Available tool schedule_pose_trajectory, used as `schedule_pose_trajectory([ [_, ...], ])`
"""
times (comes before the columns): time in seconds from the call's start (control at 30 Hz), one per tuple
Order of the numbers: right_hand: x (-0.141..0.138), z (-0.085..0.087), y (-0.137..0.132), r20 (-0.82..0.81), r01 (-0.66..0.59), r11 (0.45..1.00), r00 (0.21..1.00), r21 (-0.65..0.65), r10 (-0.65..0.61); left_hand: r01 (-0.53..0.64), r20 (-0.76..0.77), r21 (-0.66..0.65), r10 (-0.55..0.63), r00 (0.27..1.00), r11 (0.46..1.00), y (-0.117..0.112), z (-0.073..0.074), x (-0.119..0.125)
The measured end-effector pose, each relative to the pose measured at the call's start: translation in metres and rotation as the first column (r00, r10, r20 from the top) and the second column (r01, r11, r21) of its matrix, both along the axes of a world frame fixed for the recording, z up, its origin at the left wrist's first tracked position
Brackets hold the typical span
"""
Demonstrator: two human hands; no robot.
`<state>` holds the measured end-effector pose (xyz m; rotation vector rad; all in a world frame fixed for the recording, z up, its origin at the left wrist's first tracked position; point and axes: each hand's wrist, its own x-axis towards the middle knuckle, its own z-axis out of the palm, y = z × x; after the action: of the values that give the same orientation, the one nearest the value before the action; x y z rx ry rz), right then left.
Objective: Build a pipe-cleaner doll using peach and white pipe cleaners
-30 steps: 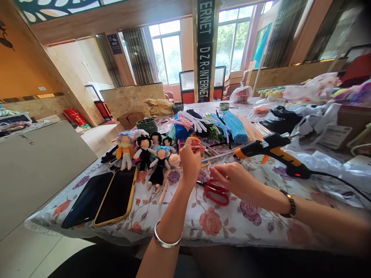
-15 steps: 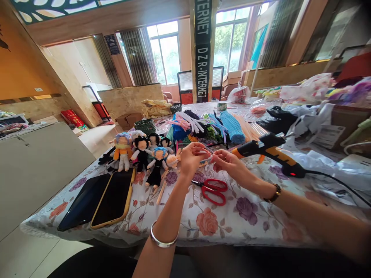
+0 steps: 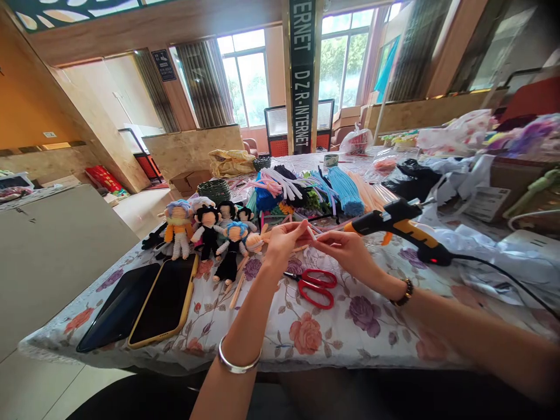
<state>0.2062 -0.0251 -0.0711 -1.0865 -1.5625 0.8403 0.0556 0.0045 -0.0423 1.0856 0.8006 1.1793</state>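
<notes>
My left hand (image 3: 282, 242) and my right hand (image 3: 347, 252) meet above the flowered tablecloth (image 3: 332, 332). Both pinch a short pale pipe-cleaner piece (image 3: 311, 233) between fingertips. Red-handled scissors (image 3: 315, 286) lie on the cloth just below the hands. A black and orange glue gun (image 3: 400, 224) rests to the right of my right hand, its cord running off right. Several small pipe-cleaner dolls (image 3: 205, 233) stand in a row left of my left hand.
Two phones (image 3: 144, 306) lie face up near the table's front left corner. Bundles of coloured pipe cleaners (image 3: 315, 192) are heaped behind the hands. Plastic bags and boxes (image 3: 464, 175) crowd the right side. A green coil (image 3: 214, 189) sits behind the dolls.
My right hand rose from near the scissors and came up to meet my left hand; both now pinch the same small piece. The view shifted slightly left.
</notes>
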Motion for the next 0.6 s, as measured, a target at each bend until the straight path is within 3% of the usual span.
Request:
schedule_pose_trajectory([
  [0.23, -0.001, 0.003, -0.005, 0.125, 0.072, 0.991, 0.988, 0.109, -0.086, 0.032, -0.034, -0.12, -0.036, 0.999, 0.992, 0.001, 0.004, -0.002],
  [0.37, -0.001, 0.005, -0.008, 0.166, 0.077, 0.977, 0.98, 0.197, -0.111, 0.016, 0.046, -0.198, -0.007, 0.999, 0.98, 0.002, 0.004, -0.003],
  [0.6, -0.002, 0.005, -0.012, 0.159, 0.062, 0.957, 0.981, 0.282, -0.111, -0.02, 0.11, -0.2, 0.043, 0.993, 0.98, 0.004, 0.006, -0.005],
])
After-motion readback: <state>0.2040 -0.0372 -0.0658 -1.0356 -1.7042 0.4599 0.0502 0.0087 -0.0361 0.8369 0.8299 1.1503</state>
